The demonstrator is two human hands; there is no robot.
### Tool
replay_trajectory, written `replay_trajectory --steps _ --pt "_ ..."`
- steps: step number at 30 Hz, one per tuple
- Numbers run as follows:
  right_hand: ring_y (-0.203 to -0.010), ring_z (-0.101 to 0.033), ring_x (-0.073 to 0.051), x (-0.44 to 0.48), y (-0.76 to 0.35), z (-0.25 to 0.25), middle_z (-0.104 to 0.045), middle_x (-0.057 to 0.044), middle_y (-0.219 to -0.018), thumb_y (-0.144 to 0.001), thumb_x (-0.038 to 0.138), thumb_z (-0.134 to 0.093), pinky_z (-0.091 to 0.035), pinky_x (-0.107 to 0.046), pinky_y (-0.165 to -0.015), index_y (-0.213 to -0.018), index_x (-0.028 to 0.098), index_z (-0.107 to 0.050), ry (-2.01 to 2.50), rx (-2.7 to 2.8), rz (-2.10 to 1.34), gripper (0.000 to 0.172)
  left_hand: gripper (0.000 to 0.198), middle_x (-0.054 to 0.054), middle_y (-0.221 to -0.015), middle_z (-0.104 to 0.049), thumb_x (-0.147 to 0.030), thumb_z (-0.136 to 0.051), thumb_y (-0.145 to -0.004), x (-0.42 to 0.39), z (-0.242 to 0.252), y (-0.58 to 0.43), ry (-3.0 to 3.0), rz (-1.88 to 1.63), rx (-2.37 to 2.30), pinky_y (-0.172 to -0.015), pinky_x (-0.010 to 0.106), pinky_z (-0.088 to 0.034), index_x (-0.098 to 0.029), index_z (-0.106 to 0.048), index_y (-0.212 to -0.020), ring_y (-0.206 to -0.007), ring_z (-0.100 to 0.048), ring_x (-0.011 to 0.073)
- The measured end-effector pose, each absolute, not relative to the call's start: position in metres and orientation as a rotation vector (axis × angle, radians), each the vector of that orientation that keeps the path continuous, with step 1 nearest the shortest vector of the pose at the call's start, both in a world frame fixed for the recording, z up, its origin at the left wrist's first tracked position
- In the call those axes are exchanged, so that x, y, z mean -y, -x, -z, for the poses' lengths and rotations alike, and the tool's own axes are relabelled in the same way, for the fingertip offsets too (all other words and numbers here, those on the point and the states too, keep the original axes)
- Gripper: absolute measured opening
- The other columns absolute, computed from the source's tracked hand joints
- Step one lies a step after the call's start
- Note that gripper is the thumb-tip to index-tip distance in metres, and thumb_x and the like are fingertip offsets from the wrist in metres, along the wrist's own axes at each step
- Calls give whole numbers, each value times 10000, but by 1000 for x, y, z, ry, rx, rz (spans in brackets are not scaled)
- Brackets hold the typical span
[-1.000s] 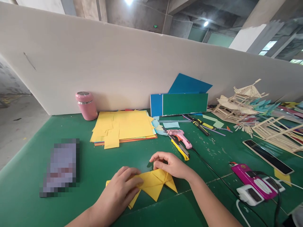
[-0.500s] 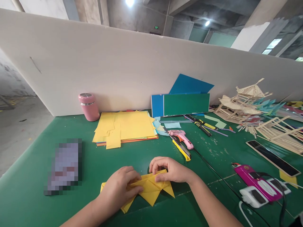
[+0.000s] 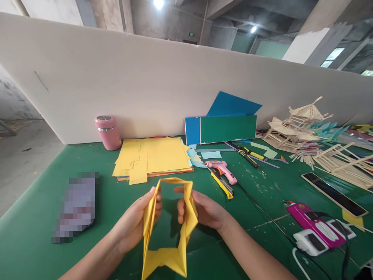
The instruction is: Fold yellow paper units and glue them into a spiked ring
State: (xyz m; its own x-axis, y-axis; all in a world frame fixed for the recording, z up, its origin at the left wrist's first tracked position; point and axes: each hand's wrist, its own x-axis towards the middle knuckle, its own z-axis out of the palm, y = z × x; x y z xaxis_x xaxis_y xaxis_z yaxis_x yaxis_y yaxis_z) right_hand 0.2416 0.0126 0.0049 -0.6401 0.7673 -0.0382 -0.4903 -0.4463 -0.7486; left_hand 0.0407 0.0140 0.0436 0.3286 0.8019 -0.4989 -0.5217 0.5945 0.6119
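Between my hands a folded yellow paper piece (image 3: pixel 166 258) stands opened out into a rough four-sided frame with pointed edges, and the green tabletop shows through its middle. My left hand (image 3: pixel 134 217) grips its left wall, thumb outside and fingers reaching round to the inner face. Its right wall is in my right hand (image 3: pixel 208 210), whose fingertips curl to the inside. Beyond the hands lies a stack of yellow paper sheets (image 3: pixel 166 155), with orange edges of other sheets showing underneath.
Right of the stack lie a pink glue gun (image 3: pixel 217 167) with a black cord and a yellow utility knife (image 3: pixel 221 184). A pink flask (image 3: pixel 108 134) stands back left. A magenta power strip (image 3: pixel 309 219), a phone-like black panel (image 3: pixel 333 193) and a wooden stick model (image 3: pixel 294 130) occupy the right.
The yellow paper piece was flattened and low on the table; now it is spread open into a frame and tilted up. Both hands have shifted to its opposite sides.
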Motion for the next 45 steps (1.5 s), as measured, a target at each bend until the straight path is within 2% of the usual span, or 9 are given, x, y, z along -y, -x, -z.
replay_trajectory --steps 3,9,15,19,21,26,32,39,45 --pt "-633 -615 -133 -15 -243 -4 -637 6 -727 -786 420 -714 -474 -280 -653 -1168 202 -539 476 839 -2149 473 182 -45 -604 -436 -221 -492 -939 -25 -47 -36 -254 -1026 -803 -425 126 -420 -126 -602 -829 -450 -434 40" --pt "-527 -508 -46 -23 -250 0 -569 63 -644 -745 204 -761 -422 -143 -526 -1126 225 -583 411 539 -2034 420 277 -40 -594 -411 -191 -415 -962 -38 -49 -26 -236 -1161 -794 -394 141 -424 -131 -558 -732 -424 -425 43" --pt "-749 -644 -100 -24 -249 -2 -662 23 -844 -743 202 -755 -544 -232 -728 -1069 229 -595 433 448 -1911 365 284 -12 -638 -466 -251 -385 -974 -41 -44 -23 -187 -1196 -725 -444 176 -477 -125 -571 -800 -463 -473 63" --pt "-750 -650 -85 -25 -252 0 -668 39 -855 -745 116 -733 -559 -210 -717 -1068 245 -590 443 434 -1853 375 114 41 -799 -575 -198 -538 -878 -42 -39 -14 -277 -1142 -659 -625 313 -565 -141 -596 -958 -614 -575 125" --pt "-715 -647 -69 -27 -254 3 -670 40 -831 -736 89 -734 -557 -170 -677 -1027 239 -605 437 414 -1832 351 257 63 -892 -607 -144 -659 -760 -43 -37 -10 -337 -1090 -677 -668 323 -564 -163 -598 -1009 -706 -605 154" --pt "-789 -676 -80 -29 -255 5 -700 -6 -906 -718 99 -758 -553 -164 -754 -974 203 -619 461 407 -1784 310 511 16 -871 -606 -96 -773 -639 -41 -37 -12 -601 -1036 -912 -652 254 -548 -234 -584 -1094 -731 -598 140" --pt "-1001 -641 -147 -25 -250 0 -669 -12 -1119 -749 177 -743 -535 -293 -830 -1070 262 -576 505 504 -1785 372 409 -36 -834 -556 -96 -724 -704 -43 -54 -17 -738 -964 -1085 -620 268 -570 -251 -583 -1055 -653 -575 106" --pt "-868 -639 -127 -27 -254 -2 -686 -10 -1030 -720 227 -751 -511 -258 -758 -1066 270 -572 538 503 -1753 391 601 98 -1073 -629 -54 -767 -644 -55 -71 -15 -793 -898 -1210 -596 352 -615 -240 -529 -1163 -836 -683 239" --pt "-1056 -613 -201 -26 -250 -6 -635 -60 -1163 -710 275 -744 -412 -381 -970 -1135 261 -504 551 572 -1812 488 301 154 -1088 -656 -39 -657 -750 -86 -78 -26 -830 -1034 -1067 -662 327 -610 -143 -587 -1023 -830 -693 225"
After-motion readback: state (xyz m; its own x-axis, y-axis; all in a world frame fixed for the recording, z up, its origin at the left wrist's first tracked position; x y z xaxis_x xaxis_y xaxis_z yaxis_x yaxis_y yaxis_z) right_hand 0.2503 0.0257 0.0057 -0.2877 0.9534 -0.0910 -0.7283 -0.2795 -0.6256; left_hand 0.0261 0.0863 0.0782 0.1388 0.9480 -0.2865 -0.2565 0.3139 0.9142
